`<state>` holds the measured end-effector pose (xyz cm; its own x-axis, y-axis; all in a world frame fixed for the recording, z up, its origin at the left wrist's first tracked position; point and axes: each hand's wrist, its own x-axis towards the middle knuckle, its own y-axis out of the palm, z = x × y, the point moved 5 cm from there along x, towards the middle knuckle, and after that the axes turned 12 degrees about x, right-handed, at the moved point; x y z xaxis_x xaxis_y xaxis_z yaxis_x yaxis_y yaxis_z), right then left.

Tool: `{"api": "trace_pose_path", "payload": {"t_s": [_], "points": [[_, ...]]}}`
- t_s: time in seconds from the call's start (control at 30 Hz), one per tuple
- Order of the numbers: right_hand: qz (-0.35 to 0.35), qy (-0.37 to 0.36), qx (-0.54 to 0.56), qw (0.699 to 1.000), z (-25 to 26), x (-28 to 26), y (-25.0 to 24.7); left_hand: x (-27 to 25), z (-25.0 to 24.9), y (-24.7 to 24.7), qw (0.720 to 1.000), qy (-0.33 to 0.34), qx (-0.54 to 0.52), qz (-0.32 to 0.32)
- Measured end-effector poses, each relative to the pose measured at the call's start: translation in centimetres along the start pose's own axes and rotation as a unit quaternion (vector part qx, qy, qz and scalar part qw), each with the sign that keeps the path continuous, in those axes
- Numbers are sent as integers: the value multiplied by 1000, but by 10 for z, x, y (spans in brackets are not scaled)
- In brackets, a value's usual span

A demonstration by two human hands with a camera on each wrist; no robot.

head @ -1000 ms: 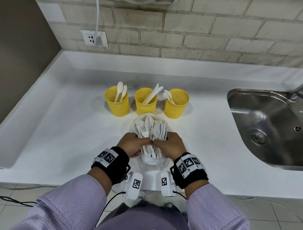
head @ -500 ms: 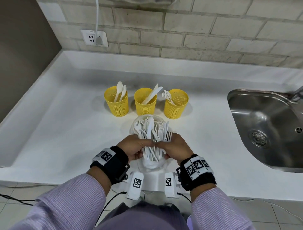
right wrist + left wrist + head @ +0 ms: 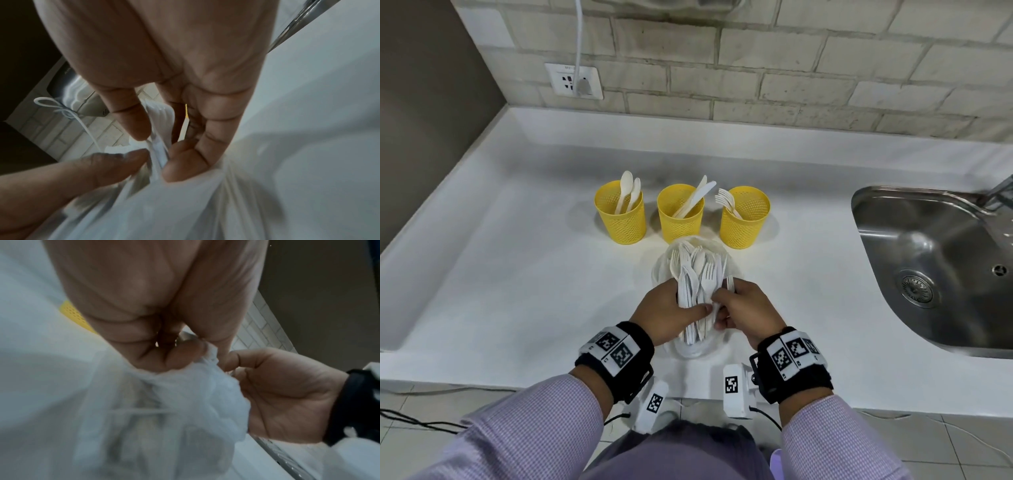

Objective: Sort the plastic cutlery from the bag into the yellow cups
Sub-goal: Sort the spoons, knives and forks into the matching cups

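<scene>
Plastic cutlery [image 3: 697,284]: we grip the bunch in our left hand [image 3: 666,313].
Right hand [image 3: 748,313]: we pinch one fork [image 3: 709,279].
Bag [image 3: 690,347]: under both.

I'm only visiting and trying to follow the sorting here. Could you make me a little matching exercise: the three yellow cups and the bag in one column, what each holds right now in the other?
Things:
1. left yellow cup
2. middle yellow cup
3. right yellow cup
4. bag

Contents:
A. forks only
B. unsorted mix, gripped by both hands
C. spoons
D. knives

Pairs: 1-C, 2-D, 3-A, 4-B
</scene>
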<state>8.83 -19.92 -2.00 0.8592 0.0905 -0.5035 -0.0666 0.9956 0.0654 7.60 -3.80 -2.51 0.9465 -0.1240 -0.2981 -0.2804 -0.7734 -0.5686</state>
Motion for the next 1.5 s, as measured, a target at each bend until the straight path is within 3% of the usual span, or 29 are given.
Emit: {"api": "trace_pose_path", "payload": {"t_s": [0.1, 0.27, 0.53, 0.7, 0.83, 1.07, 1.23, 1.5], "points": [[4, -13, -7, 1000, 1, -1, 4, 1, 3, 2, 999, 15, -36, 4], [20, -60, -101, 993, 5, -5, 19, 5, 3, 0, 998, -19, -58, -10], [-19, -123, -185, 975, 19, -3, 16, 6, 9, 1, 995, -24, -94, -23], [-55, -107, -110, 987, 17, 4, 9, 4, 8, 0, 990, -17, -139, -11], [-40, -101, -77, 991, 17, 8, 11, 5, 4, 1, 989, -5, -147, -5], [-46, -16, 120, 992, 17, 12, 7, 10, 8, 0, 997, 1, -80, -22], [-14, -6, 124, 992, 23, 10, 14, 10, 3, 3, 999, 2, -32, -15], [-27, -102, 24, 994, 24, 17, 11, 11, -4, 0, 996, 24, -89, -20]]}}
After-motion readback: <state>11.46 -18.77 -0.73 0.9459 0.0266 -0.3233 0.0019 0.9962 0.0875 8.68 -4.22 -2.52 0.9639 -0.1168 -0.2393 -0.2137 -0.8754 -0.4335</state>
